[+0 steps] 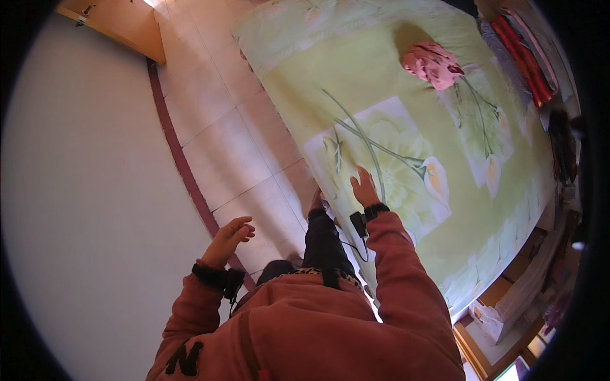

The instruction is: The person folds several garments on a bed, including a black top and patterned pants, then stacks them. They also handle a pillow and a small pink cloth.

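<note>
My left hand (231, 238) hangs in the air over the tiled floor, beside the white wall, its fingers loosely curled with nothing held. Over the near edge of a bed with a green floral sheet (295, 105), my right hand (366, 189) is spread; whether it touches the sheet cannot be told. Each wrist bears a black band with a small device. A crumpled pink cloth (431, 65) lies on the far part of the sheet, well beyond both hands.
A tiled floor strip (228, 147) runs between the bed and the white wall (95, 181) with its dark red skirting. A wooden door or panel (124, 28) stands at upper left. Red folded fabric (522, 62) lies past the bed's far edge. A wooden cabinet (495, 290) is at lower right.
</note>
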`<state>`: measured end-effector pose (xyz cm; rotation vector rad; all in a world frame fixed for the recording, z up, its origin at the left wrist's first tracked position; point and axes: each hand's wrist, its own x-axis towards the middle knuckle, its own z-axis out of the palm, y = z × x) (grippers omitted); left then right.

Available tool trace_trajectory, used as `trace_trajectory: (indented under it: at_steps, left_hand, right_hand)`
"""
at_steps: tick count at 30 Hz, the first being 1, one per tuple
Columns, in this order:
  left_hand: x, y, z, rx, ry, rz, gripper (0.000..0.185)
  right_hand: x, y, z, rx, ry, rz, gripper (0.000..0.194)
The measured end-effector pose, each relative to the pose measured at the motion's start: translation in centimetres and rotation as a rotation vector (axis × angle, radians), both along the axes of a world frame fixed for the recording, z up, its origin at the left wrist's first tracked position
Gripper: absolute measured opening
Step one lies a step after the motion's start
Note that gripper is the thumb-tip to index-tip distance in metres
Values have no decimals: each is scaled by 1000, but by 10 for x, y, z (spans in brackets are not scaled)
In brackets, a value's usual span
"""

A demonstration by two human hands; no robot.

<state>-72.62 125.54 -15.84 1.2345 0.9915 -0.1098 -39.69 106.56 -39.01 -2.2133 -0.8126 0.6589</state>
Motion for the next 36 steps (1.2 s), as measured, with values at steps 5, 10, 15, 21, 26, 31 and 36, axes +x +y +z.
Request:
trace_trajectory:
  at_steps: [5, 10, 15, 21, 26, 31, 36]
  left_hand:
    - [30, 32, -18, -120, 7, 17, 36]
    - [26, 74, -36, -161, 21, 17, 35]
    - [8, 147, -53, -170, 28, -18, 36]
    - [-27, 236, -49, -75, 11, -12, 36]
    - [-9, 285, -51, -115, 115, -107, 42]
    - [55, 297, -57, -149, -2, -212, 34]
    - [125, 292, -55, -148, -35, -198, 31]
  right_hand:
    - [12, 99, 8, 33, 13, 51, 49]
    - [19, 155, 5, -56, 78, 70, 52]
    - [8, 190, -20, -63, -136, -159, 58]
    - [-83, 268, -61, -176, 1153, 246, 53]
    - [-83, 306, -52, 83, 453, 172, 49]
    - [81, 244, -30, 182, 82, -294, 28]
    - [236, 157, -10, -105, -330, -633, 23]
